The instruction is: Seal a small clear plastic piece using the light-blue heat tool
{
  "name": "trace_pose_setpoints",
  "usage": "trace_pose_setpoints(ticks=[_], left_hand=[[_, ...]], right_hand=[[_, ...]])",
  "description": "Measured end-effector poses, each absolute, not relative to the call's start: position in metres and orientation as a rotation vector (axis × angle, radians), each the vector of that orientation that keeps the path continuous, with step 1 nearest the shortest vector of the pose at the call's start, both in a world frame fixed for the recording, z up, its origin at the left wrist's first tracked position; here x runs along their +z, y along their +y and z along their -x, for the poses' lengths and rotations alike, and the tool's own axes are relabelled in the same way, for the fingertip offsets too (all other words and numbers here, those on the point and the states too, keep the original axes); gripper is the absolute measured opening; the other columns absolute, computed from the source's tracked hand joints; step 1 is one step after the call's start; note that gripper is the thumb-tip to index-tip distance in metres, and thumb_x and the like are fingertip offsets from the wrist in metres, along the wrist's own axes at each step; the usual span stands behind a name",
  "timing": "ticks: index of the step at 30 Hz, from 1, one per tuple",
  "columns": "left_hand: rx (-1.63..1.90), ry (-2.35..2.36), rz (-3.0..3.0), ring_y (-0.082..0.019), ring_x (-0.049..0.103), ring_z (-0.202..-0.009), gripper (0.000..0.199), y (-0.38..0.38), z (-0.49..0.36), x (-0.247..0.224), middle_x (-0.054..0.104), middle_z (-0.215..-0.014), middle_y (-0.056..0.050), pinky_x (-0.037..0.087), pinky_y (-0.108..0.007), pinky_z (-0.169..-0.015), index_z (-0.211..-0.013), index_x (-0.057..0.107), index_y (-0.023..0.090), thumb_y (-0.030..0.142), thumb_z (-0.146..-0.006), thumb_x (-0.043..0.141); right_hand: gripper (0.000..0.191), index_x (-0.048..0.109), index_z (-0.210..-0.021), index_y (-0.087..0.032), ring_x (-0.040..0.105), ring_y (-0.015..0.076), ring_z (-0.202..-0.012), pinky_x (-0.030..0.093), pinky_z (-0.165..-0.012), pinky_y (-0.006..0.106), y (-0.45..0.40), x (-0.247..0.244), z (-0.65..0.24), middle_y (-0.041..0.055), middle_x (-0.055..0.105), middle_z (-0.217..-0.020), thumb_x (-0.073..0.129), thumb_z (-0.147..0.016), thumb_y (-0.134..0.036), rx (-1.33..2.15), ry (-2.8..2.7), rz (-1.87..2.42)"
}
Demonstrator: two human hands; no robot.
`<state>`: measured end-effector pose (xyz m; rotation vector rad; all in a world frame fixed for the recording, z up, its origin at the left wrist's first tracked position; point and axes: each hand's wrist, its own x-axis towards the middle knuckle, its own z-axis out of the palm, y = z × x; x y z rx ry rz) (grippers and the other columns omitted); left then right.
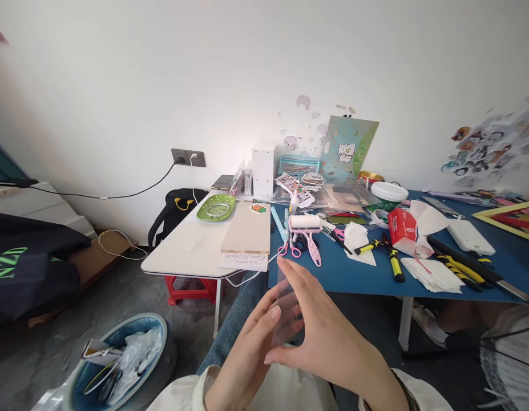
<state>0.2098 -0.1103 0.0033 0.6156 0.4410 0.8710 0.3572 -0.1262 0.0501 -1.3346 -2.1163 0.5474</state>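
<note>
A thin clear plastic sheet (285, 311) stands roughly upright between my two hands, above my lap and in front of the table edges. My left hand (258, 337) holds it from the left, thumb on the near face and fingers behind. Around its right side curves my right hand (322, 322), with fingertips at the top edge and thumb near the bottom. Beyond them lie a beige board (246, 228) with a carrot sticker, a printed strip (242, 262), a pink-handled lint roller (306, 224) and pink scissors (295, 251).
On the white table (182, 245) sits a green tray (215, 208). The blue table (332, 279) bears yellow-black pliers (395, 265), tissues (431, 274) and a red box (403, 228). A full bin (159, 337) stands lower left. Another person's foot (431, 326) shows lower right.
</note>
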Motion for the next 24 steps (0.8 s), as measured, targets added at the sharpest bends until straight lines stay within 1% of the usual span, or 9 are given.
trace_pose_setpoints(ticks=[3,7,9,13,19,22,24], left_hand=[[0.847,0.353,-0.492,-0.032,0.051,-0.123,0.053,-0.106,-0.21,-0.002,0.056,-0.133,-0.016,0.032,-0.048,-0.106,-0.138,0.045,0.019,0.04,-0.089,0.051],[0.812,0.259,-0.352,-0.029,0.057,-0.115,0.068,-0.103,-0.21,-0.006,0.059,-0.128,-0.019,0.034,-0.044,-0.101,-0.145,0.032,0.018,0.044,-0.086,0.054],[0.797,0.226,-0.315,-0.029,0.058,-0.112,0.073,-0.103,-0.21,-0.004,0.06,-0.126,-0.019,0.036,-0.042,-0.098,-0.147,0.026,0.017,0.044,-0.085,0.054],[0.774,0.177,-0.297,-0.028,0.059,-0.11,0.071,-0.104,-0.209,-0.001,0.06,-0.125,-0.019,0.036,-0.04,-0.096,-0.148,0.023,0.017,0.042,-0.087,0.051],[0.749,0.182,-0.326,-0.031,0.057,-0.115,0.066,-0.103,-0.208,-0.002,0.06,-0.125,-0.018,0.032,-0.043,-0.1,-0.147,0.026,0.018,0.044,-0.089,0.046],[0.737,0.185,-0.32,-0.029,0.059,-0.111,0.069,-0.102,-0.208,-0.003,0.061,-0.121,-0.018,0.034,-0.041,-0.098,-0.148,0.022,0.017,0.045,-0.089,0.044],[0.733,0.175,-0.288,-0.027,0.061,-0.108,0.069,-0.102,-0.207,-0.004,0.062,-0.12,-0.017,0.036,-0.039,-0.096,-0.149,0.017,0.018,0.045,-0.09,0.041]], right_hand=[[0.114,0.004,-0.148,-0.036,0.02,0.0314,-0.141,0.037,-0.106,0.051,-0.125,0.045,-0.365,0.0064,0.021,-0.155,0.08,-0.063,-0.044,0.657,-2.026,1.384],[0.107,0.013,-0.147,-0.034,0.016,0.0289,-0.142,0.033,-0.108,0.05,-0.124,0.036,-0.369,0.0048,0.024,-0.154,0.079,-0.063,-0.037,0.67,-1.935,1.474],[0.104,0.017,-0.147,-0.031,0.015,0.0296,-0.142,0.032,-0.109,0.05,-0.124,0.033,-0.367,0.0049,0.027,-0.153,0.079,-0.063,-0.035,0.673,-1.956,1.506],[0.099,0.022,-0.147,-0.027,0.014,0.0341,-0.141,0.03,-0.109,0.055,-0.123,0.034,-0.362,0.0068,0.03,-0.152,0.076,-0.065,-0.037,0.581,-2.05,1.493],[0.095,0.022,-0.147,-0.025,0.025,0.0352,-0.138,0.031,-0.107,0.055,-0.121,0.032,-0.36,0.0083,0.036,-0.148,0.072,-0.067,-0.034,0.454,-2.123,1.411],[0.095,0.022,-0.146,-0.025,0.027,0.035,-0.136,0.03,-0.107,0.055,-0.121,0.03,-0.36,0.0087,0.039,-0.146,0.072,-0.067,-0.032,0.442,-2.123,1.399],[0.097,0.02,-0.147,-0.026,0.026,0.0353,-0.137,0.028,-0.108,0.056,-0.12,0.031,-0.362,0.0091,0.036,-0.148,0.074,-0.066,-0.035,0.484,-2.119,1.394]])
